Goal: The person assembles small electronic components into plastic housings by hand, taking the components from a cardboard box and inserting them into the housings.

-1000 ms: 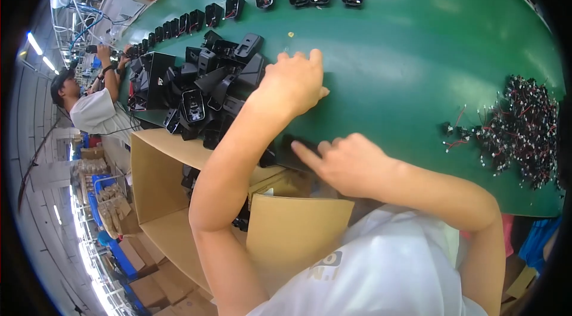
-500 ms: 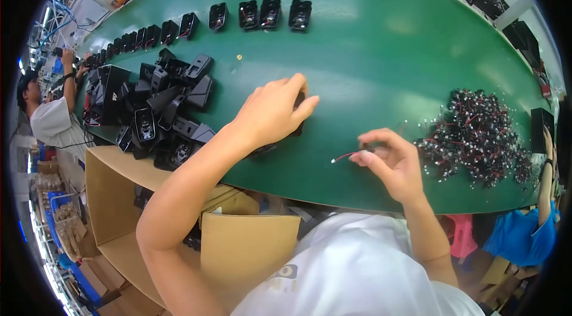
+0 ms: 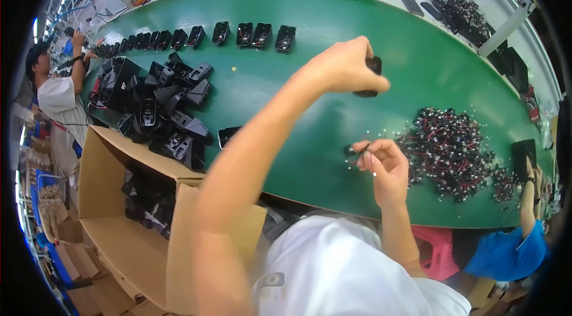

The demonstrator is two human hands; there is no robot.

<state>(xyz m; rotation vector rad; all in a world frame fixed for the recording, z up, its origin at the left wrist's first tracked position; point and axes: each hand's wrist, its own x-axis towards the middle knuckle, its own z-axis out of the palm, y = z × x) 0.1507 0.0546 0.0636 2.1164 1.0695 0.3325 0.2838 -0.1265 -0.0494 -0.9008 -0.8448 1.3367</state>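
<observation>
Left hand point(image 3: 342, 68) raised over the green belt point(image 3: 310, 36), fingers closed around a black plastic housing point(image 3: 370, 74), right hand point(image 3: 381, 167) at its 5 o'clock pinching a small wired part point(image 3: 356, 150), wire pile point(image 3: 450, 149) at 3 o'clock, heap of black housings point(image 3: 161, 107) at 9 o'clock

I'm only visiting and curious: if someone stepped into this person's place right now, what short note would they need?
Left hand: raised over the green belt, closed on a black plastic housing.
Right hand: pinching a small wired part beside the pile of wired parts.
Done: a row of housings stands along the belt's far side.
Left: a heap of loose housings by the cardboard box; the held pair is not yet joined.
</observation>
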